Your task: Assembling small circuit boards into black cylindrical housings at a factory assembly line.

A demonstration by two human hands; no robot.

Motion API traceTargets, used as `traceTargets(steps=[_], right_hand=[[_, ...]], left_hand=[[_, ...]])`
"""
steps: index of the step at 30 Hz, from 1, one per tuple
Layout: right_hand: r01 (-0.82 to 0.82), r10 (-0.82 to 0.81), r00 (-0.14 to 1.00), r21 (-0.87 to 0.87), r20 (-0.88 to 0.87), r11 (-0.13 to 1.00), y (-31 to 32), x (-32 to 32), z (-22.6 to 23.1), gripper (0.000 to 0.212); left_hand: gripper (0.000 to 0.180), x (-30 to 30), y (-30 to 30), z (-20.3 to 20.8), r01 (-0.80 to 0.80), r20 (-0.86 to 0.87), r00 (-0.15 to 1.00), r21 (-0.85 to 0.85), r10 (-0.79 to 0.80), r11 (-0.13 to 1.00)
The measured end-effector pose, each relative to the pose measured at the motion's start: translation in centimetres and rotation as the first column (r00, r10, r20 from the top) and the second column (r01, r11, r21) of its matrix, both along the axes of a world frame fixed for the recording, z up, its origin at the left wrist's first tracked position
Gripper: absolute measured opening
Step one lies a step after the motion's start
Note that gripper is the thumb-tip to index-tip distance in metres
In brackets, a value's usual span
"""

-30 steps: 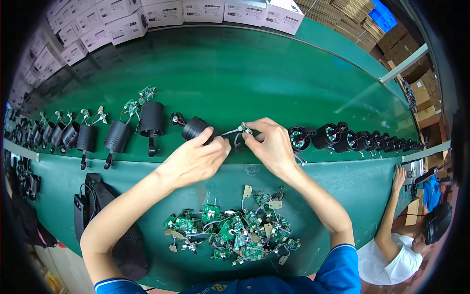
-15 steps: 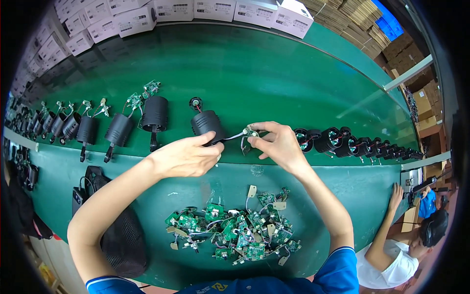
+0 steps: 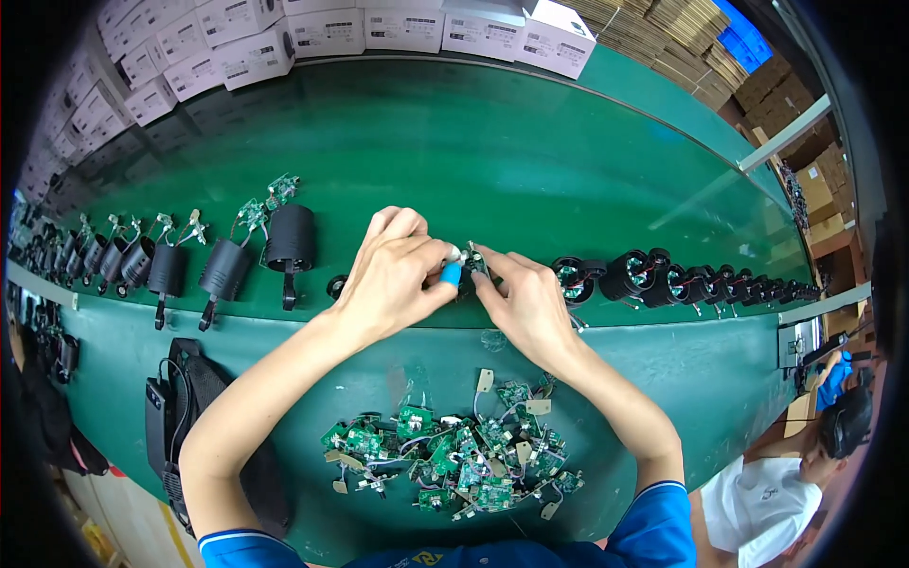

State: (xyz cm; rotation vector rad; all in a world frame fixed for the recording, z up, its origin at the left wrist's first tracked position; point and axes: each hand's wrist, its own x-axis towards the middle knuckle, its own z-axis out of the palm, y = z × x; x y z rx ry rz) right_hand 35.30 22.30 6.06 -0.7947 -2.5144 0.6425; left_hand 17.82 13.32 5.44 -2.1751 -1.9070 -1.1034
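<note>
Left grip (image 3: 393, 279) and right grip (image 3: 525, 303) meet, fingers pinched together on a small green circuit board (image 3: 473, 257) held between them above the green desk (image 3: 530, 161); a heap of boards (image 3: 454, 459) lies nearer the person.

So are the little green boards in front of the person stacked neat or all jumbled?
Jumbled: the green circuit boards lie in a loose, tangled heap on the green table.

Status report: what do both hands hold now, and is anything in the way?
Left hand and right hand pinch a small green circuit board together. Black housing hidden under left hand. Nothing in the way; pile of boards lies nearer.
</note>
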Motion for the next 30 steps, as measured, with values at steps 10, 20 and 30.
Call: traceTargets(steps=[10,20,30], right_hand=[[0.019,-0.012,0.991,0.054,-0.136,0.998,0.6,0.7,0.1,0.027],[-0.006,0.018,0.993,0.102,-0.118,0.995,1.0,0.9,0.1,0.024],[-0.023,0.023,1.0,0.31,0.004,0.95,1.1,1.1,0.2,0.018]], left_hand=[[0.011,1.4,1.1,-0.5,-0.183,-0.037,0.982,0.026,0.184,0.983],[0.005,2.8,1.8,0.2,-0.258,0.066,0.963,-0.037,0.26,0.966],[0.007,3.1,2.2,0.7,-0.179,-0.081,0.981,-0.062,0.174,0.982]])
